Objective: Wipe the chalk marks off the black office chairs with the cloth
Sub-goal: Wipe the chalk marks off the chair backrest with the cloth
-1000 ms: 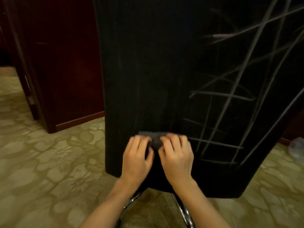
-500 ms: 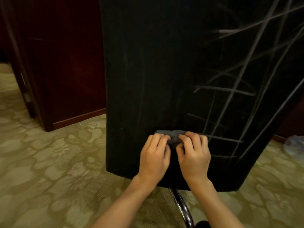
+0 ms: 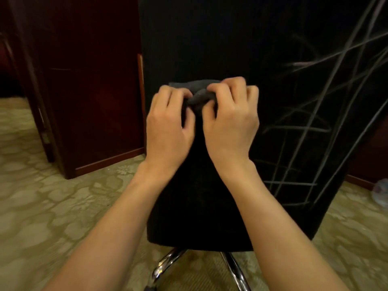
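Against chair back (image 3: 210, 49), cloth (image 3: 199, 95) bunched under both hands' fingers (image 3: 237, 89)

— What kind of place is this?

— It looks like a hotel or a formal office building, perhaps a meeting room. The floor is wall-to-wall patterned carpet (image 3: 52, 206) in olive and cream with a floral motif, the kind laid in hotel corridors.

— Anything else?

— Dark reddish wood panelling (image 3: 90, 80) with a lighter skirting board stands on the left, and further left a doorway (image 3: 12, 66) opens onto more of the same carpet. Near the middle is a black office chair (image 3: 210, 38) on a chromed swivel base (image 3: 168, 263), its back scored with chalk marks (image 3: 315, 127). The light is dim and warm, so the far details stay unclear.
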The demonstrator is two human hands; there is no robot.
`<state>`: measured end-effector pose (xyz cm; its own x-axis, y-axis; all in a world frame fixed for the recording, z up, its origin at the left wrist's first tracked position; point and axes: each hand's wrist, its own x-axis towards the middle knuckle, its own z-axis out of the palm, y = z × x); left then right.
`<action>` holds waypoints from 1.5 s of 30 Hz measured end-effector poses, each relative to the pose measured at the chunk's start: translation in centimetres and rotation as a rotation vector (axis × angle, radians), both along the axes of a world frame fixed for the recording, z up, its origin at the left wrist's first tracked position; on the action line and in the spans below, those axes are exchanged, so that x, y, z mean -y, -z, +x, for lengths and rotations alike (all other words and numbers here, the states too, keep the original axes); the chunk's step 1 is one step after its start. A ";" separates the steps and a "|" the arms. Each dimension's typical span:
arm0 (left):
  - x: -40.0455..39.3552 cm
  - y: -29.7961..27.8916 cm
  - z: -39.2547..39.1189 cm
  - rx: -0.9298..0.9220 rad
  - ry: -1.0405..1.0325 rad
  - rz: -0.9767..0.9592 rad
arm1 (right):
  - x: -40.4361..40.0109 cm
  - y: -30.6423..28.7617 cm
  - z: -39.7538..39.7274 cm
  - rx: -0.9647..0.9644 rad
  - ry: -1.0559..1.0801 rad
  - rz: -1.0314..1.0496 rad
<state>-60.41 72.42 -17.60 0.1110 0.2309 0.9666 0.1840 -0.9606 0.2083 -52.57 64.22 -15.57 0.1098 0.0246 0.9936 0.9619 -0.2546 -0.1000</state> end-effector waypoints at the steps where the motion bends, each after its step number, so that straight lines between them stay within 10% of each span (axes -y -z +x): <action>1: -0.2 0.7 0.2 -0.015 -0.016 -0.002 | -0.3 0.5 0.2 0.006 0.014 -0.018; 9: 2.2 16.3 0.3 -0.358 0.053 -0.084 | 3.2 16.9 2.9 -0.049 0.023 -0.374; 18: -0.7 -1.6 0.1 0.016 -0.039 -0.017 | -0.7 -2.0 0.0 0.141 0.044 -0.046; 27: 0.8 12.0 1.1 -0.275 -0.011 -0.107 | 1.2 10.7 2.5 0.122 0.017 -0.316; 36: -0.7 -2.0 1.7 0.096 -0.052 -0.065 | -1.3 -3.0 0.9 0.195 0.057 -0.043; 45: 2.3 16.1 3.1 -0.214 0.068 -0.212 | 3.0 15.9 5.0 0.063 -0.016 -0.359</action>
<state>-57.28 70.15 -33.70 0.3286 0.4104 0.8506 0.1821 -0.9113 0.3693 -47.59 61.17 -31.45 0.0459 0.3746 0.9261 0.9674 -0.2476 0.0522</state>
